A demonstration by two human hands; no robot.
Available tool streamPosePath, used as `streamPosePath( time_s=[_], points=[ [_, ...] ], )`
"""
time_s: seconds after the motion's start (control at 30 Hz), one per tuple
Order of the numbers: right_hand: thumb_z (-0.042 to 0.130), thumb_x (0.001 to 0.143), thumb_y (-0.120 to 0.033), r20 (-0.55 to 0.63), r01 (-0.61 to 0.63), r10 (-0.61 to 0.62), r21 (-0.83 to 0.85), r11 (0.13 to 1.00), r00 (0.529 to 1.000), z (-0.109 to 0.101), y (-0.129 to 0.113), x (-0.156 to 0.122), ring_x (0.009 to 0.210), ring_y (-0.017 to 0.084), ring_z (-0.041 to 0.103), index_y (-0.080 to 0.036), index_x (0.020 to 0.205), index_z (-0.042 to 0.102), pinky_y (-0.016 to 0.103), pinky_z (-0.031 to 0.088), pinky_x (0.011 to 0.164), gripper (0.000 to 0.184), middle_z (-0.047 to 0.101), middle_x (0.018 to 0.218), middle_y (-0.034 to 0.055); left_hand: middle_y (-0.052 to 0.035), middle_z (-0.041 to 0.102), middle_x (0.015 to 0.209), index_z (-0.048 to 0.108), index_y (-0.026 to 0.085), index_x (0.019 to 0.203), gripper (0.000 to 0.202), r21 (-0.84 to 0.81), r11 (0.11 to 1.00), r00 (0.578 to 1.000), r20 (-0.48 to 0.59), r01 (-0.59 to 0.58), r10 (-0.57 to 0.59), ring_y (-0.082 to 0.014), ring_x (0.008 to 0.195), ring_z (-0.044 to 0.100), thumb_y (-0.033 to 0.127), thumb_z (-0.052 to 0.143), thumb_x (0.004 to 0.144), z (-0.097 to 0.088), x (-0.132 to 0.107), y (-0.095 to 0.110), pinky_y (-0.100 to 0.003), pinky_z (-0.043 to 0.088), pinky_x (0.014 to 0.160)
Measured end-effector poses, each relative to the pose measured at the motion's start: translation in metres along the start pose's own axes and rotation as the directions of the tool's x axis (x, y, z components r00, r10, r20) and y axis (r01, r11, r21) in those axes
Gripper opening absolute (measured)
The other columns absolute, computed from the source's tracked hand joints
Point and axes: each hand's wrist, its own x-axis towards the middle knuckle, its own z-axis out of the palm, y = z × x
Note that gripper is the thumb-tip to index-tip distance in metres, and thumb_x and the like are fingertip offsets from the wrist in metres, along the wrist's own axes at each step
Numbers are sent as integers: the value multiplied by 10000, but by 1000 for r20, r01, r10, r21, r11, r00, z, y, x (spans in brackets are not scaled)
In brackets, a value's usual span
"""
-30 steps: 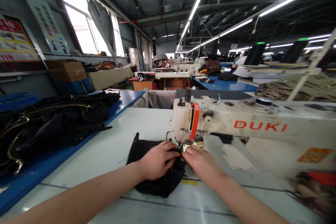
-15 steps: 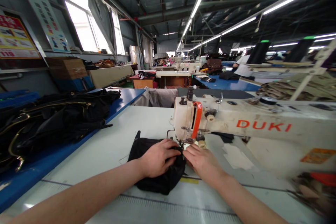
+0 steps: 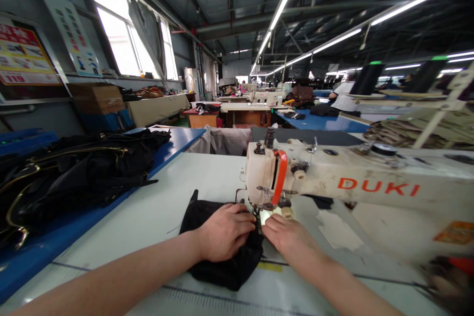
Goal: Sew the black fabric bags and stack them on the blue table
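A black fabric piece (image 3: 218,276), looking like a small pouch or bag part, lies under the needle area of a white sewing machine (image 3: 370,168) marked DUKI. My left hand (image 3: 227,232) rests on top of it with bent fingers pressing the cloth beside the presser foot (image 3: 256,210). On the other side of the foot, my right hand (image 3: 285,234) has its fingers curled together at the fabric's right edge. Its fingertips are partly hidden. A dark strap-like end (image 3: 194,196) sticks out at the fabric's upper left.
Black bags with gold zips (image 3: 74,173) are heaped on a blue table (image 3: 185,138) at the left. A pale paper scrap (image 3: 338,229) lies under the machine arm. Black thread cones (image 3: 366,79) stand at the right. Further back is a person in white (image 3: 344,96).
The view has tilted slightly, so the machine, cloth and hands sit a little lower in the picture. Both hands keep about the same places on the fabric.
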Motion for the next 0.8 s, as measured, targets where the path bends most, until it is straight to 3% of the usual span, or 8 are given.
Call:
streamPosePath(
  time_s=[0.33,0.8],
  points=[
    [641,801,-68,-47,-59,62,60,996,997,2,-5,-11,849,202,551,-182,896,619,345,406,800,150,612,858,11,-42,620,1188,606,182,1105,258,-40,999,1000,12,4,-4,-247,1136,468,181,465,889,-1,1,0,-406,411,986],
    [615,841,-123,-74,-101,108,99,990,991,1,-4,-10,828,203,530,-192,863,618,349,353,822,73,613,849,9,-49,591,1242,598,181,1155,313,-68,998,1000,29,5,-3,-244,1167,453,135,479,869,-3,4,-2,-404,399,1030]
  ],
)
